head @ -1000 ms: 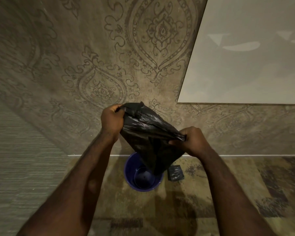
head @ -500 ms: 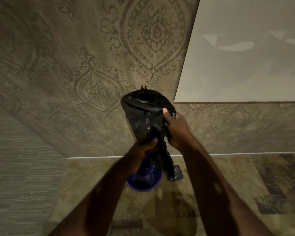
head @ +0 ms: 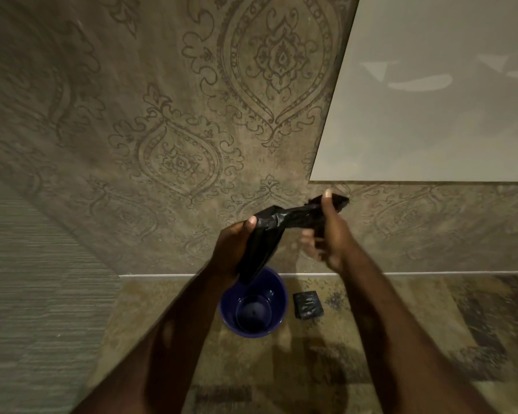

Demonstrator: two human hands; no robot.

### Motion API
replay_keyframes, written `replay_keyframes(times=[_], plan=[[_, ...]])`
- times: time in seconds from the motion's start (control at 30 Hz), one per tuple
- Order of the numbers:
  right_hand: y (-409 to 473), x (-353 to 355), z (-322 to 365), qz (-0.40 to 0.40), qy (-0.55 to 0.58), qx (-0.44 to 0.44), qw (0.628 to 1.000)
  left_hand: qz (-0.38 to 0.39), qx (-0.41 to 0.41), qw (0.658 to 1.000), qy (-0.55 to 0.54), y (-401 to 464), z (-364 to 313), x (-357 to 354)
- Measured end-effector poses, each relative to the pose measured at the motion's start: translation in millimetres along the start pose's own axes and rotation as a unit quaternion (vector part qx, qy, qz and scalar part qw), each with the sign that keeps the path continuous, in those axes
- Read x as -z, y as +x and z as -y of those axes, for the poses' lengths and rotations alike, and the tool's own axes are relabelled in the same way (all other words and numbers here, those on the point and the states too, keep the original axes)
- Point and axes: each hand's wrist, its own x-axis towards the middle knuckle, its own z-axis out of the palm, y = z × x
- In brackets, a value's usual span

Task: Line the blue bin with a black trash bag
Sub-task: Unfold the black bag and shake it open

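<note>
A round blue bin (head: 228, 318) stands open on the patterned floor by the wall, with nothing in it. Above it I hold a crumpled black trash bag (head: 269, 231) in the air. My left hand (head: 237, 246) grips its lower bunched part, whose tail hangs just over the bin's far rim. My right hand (head: 331, 234) pinches the bag's upper end, up and to the right; its fingers are blurred by motion.
A folded black pack of bags (head: 308, 304) lies on the floor just right of the bin. A patterned wall with a white baseboard (head: 431, 274) rises behind. A pale glossy panel (head: 431, 100) fills the upper right. Grey striped carpet (head: 27, 279) lies to the left.
The bag, first spread between both hands, was bunched up high in front of me. Now my right hand has pulled its top to the right and my left hand has slid down it.
</note>
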Motion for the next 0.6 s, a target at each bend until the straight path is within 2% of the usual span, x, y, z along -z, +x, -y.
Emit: replay_keyframes(times=[0.07,0.13,0.33,0.4,0.47,0.53,0.57,0.6], plan=[[-17,-15,-13,0.056,-0.038,-0.038,0.997,-0.024,-0.01,0.999,0.028,4,-1,-9],[-26,-31,-24,0.067,-0.052,-0.035,0.996,-0.037,-0.004,0.998,0.048,9,0,-15],[-22,-42,-26,0.027,-0.031,0.038,0.998,-0.108,0.046,0.992,0.047,24,9,-20],[-19,-42,-23,0.009,-0.019,0.059,0.998,-0.097,0.046,0.991,0.081,26,15,-16],[-15,-43,-21,-0.028,-0.03,0.087,0.995,-0.105,-0.017,0.973,0.206,23,19,-12],[-12,-44,-20,-0.045,-0.04,0.114,0.992,-0.155,-0.119,0.919,0.342,16,18,-9],[-11,-45,-19,-0.048,-0.034,0.119,0.991,-0.166,-0.171,0.896,0.374,14,15,-8],[-10,-45,-19,-0.049,-0.025,0.118,0.992,-0.148,-0.213,0.889,0.378,13,13,-7]])
